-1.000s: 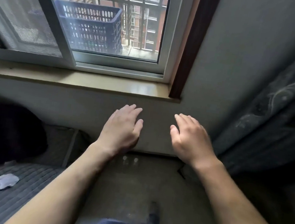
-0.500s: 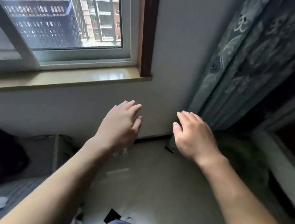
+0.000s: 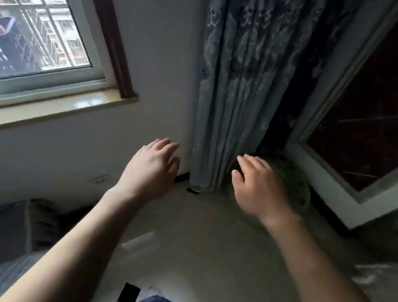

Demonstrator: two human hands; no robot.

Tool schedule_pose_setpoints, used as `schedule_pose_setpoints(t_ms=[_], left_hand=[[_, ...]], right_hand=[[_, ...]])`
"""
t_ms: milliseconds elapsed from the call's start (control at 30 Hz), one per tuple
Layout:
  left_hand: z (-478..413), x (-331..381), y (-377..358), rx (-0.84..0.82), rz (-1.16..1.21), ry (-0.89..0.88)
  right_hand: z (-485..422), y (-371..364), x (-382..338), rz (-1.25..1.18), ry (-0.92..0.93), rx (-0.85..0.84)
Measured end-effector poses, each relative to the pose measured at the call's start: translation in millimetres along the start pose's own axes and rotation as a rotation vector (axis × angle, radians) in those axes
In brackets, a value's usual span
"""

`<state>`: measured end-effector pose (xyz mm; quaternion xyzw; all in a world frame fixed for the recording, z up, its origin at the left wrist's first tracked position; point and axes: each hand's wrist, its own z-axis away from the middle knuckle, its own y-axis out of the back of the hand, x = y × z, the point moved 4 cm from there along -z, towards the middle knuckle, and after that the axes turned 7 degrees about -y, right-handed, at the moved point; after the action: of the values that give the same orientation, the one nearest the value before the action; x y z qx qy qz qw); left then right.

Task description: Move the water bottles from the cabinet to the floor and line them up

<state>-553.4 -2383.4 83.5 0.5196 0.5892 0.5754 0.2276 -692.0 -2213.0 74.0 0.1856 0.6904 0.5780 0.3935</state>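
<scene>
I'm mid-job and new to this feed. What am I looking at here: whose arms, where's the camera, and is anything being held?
There is no machine: these are a person's two bare arms, seen from one wide-angle camera worn on the head, looking forward and down. The left hand and right hand reach out over a pale floor, fingers relaxed, holding nothing. Ahead hangs a patterned curtain; a window is at the left, a dark panel in a white frame at the right. Behind the right hand sits something round and green, too blurred to name. No water bottles are in view.
</scene>
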Motion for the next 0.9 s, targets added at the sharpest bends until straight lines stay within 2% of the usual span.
schedule_pose_setpoints(t_ms=[433,533,900], left_hand=[[44.3,208.4,-72.0,-0.094,0.060,-0.178],[48.9,248.3,-90.5,-0.168,0.077,-0.256],[38.9,382.0,-148.5,-0.252,0.119,-0.496]], right_hand=[[135.4,57.8,190.9,-0.032,-0.197,0.051],[166.8,70.9,225.4,-0.018,-0.253,0.065],[253.0,102.0,335.5,-0.021,-0.511,0.121]])
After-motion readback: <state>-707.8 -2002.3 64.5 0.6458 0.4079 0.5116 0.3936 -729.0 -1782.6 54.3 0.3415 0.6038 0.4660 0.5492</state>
